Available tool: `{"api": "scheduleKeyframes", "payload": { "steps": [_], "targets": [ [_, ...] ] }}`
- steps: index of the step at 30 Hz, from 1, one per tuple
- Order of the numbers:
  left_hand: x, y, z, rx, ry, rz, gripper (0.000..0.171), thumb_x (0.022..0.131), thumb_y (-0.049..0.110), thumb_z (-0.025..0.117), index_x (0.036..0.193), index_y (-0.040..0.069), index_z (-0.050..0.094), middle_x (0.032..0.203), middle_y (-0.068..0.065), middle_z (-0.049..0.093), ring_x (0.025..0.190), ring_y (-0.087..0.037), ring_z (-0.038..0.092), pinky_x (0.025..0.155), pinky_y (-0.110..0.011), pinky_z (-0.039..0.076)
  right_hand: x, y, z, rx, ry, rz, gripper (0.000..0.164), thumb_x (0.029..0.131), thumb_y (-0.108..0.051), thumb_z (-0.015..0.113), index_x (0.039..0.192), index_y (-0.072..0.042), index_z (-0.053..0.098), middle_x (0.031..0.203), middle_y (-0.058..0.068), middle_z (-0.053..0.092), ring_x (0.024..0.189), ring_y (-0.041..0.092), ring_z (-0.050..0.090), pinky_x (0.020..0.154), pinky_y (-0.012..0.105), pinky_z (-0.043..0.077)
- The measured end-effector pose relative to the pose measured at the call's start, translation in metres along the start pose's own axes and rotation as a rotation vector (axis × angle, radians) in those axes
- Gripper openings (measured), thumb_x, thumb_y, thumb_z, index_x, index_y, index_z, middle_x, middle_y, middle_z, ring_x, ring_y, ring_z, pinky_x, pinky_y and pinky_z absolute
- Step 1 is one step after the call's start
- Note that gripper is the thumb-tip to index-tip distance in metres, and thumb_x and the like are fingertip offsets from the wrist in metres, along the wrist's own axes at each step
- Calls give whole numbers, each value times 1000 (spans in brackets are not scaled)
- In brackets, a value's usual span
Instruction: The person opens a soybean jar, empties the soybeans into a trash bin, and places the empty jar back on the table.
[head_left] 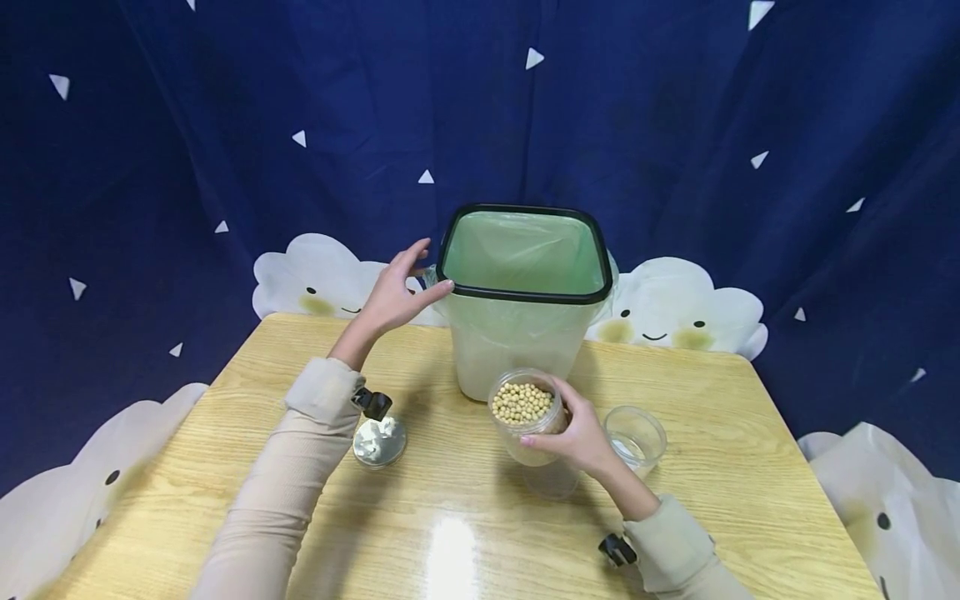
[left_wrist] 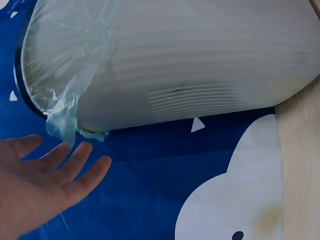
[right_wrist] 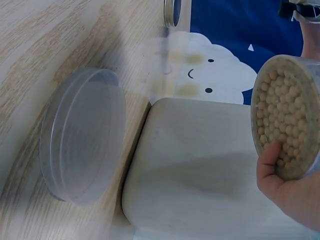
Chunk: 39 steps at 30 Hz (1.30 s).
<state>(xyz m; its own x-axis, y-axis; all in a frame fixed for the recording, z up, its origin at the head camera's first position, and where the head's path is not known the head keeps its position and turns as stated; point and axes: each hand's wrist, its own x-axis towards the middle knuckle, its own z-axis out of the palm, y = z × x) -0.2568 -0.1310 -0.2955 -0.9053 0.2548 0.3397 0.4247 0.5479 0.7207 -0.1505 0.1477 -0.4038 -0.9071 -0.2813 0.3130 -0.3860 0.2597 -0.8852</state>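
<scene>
My right hand [head_left: 573,433] grips a clear plastic jar [head_left: 536,442] of small round beige beans, likely soybeans [head_left: 522,403]. The jar is held upright above the table, just in front of a bin. In the right wrist view, the thumb lies along the jar [right_wrist: 282,120] wall. The bin [head_left: 510,350] is pale, with a black rim and a thin green plastic liner. By its left rim, my left hand [head_left: 397,292] is held with fingers spread. The left wrist view has its fingertips [left_wrist: 82,147] close to the liner's gathered edge [left_wrist: 62,120]; contact is unclear.
A clear round plastic lid [head_left: 551,481] lies below the jar. Right of it, partly behind my right wrist, is a clear round container [head_left: 636,437]. A silvery round lid [head_left: 378,442] rests on the wooden table [head_left: 720,483] at left. Behind hangs a blue curtain [head_left: 360,100].
</scene>
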Motion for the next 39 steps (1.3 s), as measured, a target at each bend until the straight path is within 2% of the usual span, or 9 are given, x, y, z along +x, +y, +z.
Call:
{"api": "scheduleKeyframes", "payload": {
  "steps": [8,12,17,22,28,30,34,36,39],
  "targets": [
    [11,-2,12,49,-30,-8,80,79,37,65,143,8,27,139,-16,36,125,-29,35,102,-43,29,0,-6,-7,30,20,-20,78,59,-1,80,128,2,45,119,22,53,107,32,50,89,25,41],
    [11,-4,17,-13,-21,-23,81,79,37,65,143,8,26,143,-14,31,131,-25,27,105,-40,24,1,-9,-14,35,26,-23,77,59,1,79,129,2,45,120,22,52,108,29,49,89,22,40],
    [10,-5,20,-115,-1,-12,79,79,32,67,142,8,28,143,-12,32,130,-23,29,105,-38,24,5,-17,-25,64,21,-29,75,62,5,77,129,4,43,123,23,49,109,18,49,89,19,40],
    [10,-4,20,-118,-4,-28,80,79,33,67,143,8,27,143,-11,31,130,-22,28,105,-38,24,9,-28,-36,102,37,-52,72,63,11,73,128,9,42,123,26,47,106,6,49,87,16,41],
    [11,-3,20,-110,-10,-39,80,79,35,67,143,9,26,144,-11,30,132,-21,26,106,-37,23,13,-40,-53,88,63,-102,72,61,15,70,127,12,41,121,30,46,106,5,48,88,15,40],
    [11,-2,19,-111,-11,-44,80,79,35,67,143,9,25,145,-11,30,132,-21,26,106,-37,23,14,-45,-59,79,67,-116,72,61,15,70,126,12,41,121,27,47,106,6,49,88,15,40],
    [11,-1,19,-118,-12,-48,81,79,35,67,143,9,25,145,-10,29,132,-21,25,106,-37,23,19,-57,-70,92,78,-146,71,61,16,69,126,11,42,119,11,51,105,9,50,87,15,41],
    [10,-2,20,-124,-11,-50,81,79,34,67,143,10,25,145,-10,29,132,-21,25,106,-37,23,22,-63,-75,119,87,-165,70,62,17,68,126,11,42,117,4,52,105,10,50,87,16,41],
    [9,-2,20,-131,-7,-51,80,79,33,68,143,10,26,145,-10,30,132,-20,26,106,-37,23,27,-72,-82,185,103,-191,67,61,20,64,125,11,45,116,1,55,104,11,51,87,17,41]
  ]
}}
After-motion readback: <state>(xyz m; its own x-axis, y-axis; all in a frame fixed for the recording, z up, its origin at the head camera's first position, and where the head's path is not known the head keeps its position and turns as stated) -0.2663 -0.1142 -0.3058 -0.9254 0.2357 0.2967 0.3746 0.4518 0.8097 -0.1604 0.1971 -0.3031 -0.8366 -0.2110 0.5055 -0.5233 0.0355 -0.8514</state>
